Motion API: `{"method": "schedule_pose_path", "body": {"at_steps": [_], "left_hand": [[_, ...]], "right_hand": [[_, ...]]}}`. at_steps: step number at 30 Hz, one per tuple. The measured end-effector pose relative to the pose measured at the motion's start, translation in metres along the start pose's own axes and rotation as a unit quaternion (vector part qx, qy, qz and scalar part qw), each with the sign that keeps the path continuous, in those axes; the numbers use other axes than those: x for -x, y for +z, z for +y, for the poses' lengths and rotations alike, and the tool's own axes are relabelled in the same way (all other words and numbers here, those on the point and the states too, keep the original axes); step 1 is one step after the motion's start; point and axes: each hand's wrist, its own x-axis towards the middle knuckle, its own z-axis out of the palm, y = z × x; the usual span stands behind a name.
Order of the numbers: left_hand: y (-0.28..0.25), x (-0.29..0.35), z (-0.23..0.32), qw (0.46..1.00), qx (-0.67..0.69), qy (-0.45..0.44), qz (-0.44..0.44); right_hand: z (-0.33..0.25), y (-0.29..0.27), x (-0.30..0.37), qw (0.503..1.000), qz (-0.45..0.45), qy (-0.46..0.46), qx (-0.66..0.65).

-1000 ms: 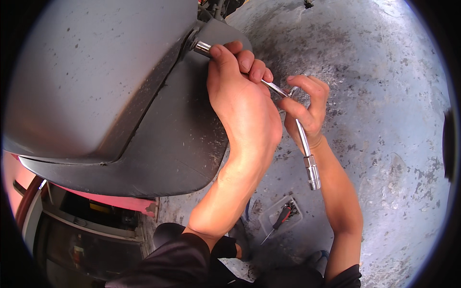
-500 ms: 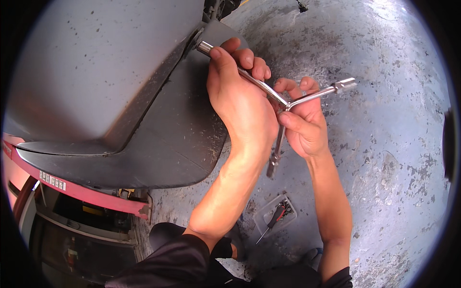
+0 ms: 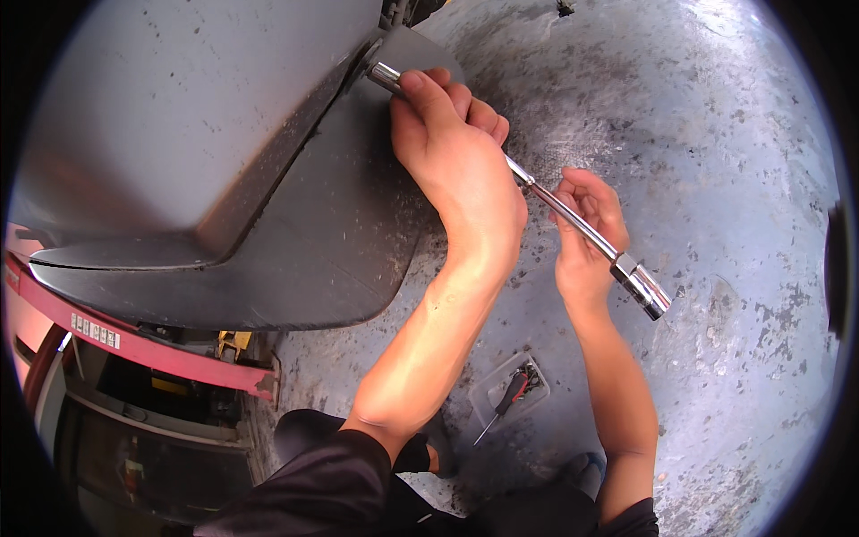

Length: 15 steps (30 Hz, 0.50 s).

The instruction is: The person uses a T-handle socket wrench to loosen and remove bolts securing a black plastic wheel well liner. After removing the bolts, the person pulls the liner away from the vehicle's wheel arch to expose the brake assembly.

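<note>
While still aimed at the same spot by the seam (image 3: 291, 170) in the head view, turned about its own shank (image 3: 517, 169) in the last half second: chrome multi-arm socket wrench (image 3: 575, 223). Two side arms showing half a second ago, one out to the right, one down; now just one, slanting lower right to its end socket (image 3: 644, 289). Other one hidden or lined up behind, can't tell which. Reads as turning under way, with front socket (image 3: 385, 75) apparently staying put at the panel edge. Loosening or tightening: can't tell. No fastener visible inside.

Left hand (image 3: 461, 148): wrapped around the shank just behind the front socket, same hold as before, probably steadying. Right hand (image 3: 591, 233): moved off the hub (image 3: 531, 184), now half-open beside the side arm, fingers loosely curled. Not closed on anything visible; light touch possible, can't confirm.

Edges: dark panel (image 3: 349, 224) close on the left, meeting grey body panel (image 3: 179, 116) along the seam; rounded lower rim near red beam (image 3: 170, 353). Tightest around the front socket.

Swing room: mostly right, over worn blue-grey floor (image 3: 743, 224). Watch right forearm (image 3: 617, 376), near the end socket. Clear tray (image 3: 497, 371) with screwdriver (image 3: 513, 391) and small metal parts (image 3: 537, 376): down on the floor, well apart from the wrench.
</note>
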Motion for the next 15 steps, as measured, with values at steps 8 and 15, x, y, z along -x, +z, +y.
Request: {"method": "schedule_pose_path", "body": {"at_steps": [8,15], "left_hand": [[0.001,0.001,0.003,1.000,0.007,-0.006,-0.013],[-0.003,0.003,0.005,0.999,0.017,-0.015,-0.044]], "right_hand": [[-0.023,0.023,-0.007,0.704,-0.129,0.423,-0.556],[-0.005,0.014,-0.013,0.674,-0.184,0.338,-0.630]]}}
